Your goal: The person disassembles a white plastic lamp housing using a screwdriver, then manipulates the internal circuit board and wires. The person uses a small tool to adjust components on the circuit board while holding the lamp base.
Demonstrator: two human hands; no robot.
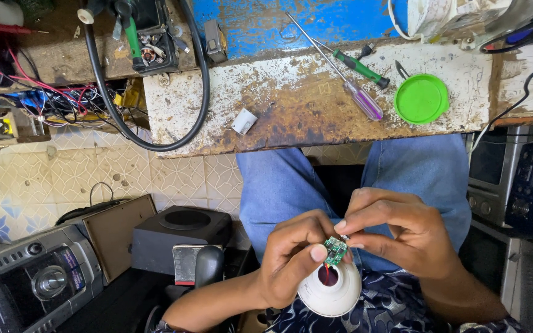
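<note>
My left hand (291, 259) is wrapped around the white bulb base (330, 288) over my lap, thumb pressing the small green board (335, 251) at its mouth. My right hand (402, 231) pinches the board's upper edge between fingertips — both grips closed on it. Thin red wires run from the board down into the base. I judge the board light, stiff and fragile, best held by its bare edges, not the components. On the bench (291, 117) lie two screwdrivers (359, 83) and a green lid (421, 98).
</note>
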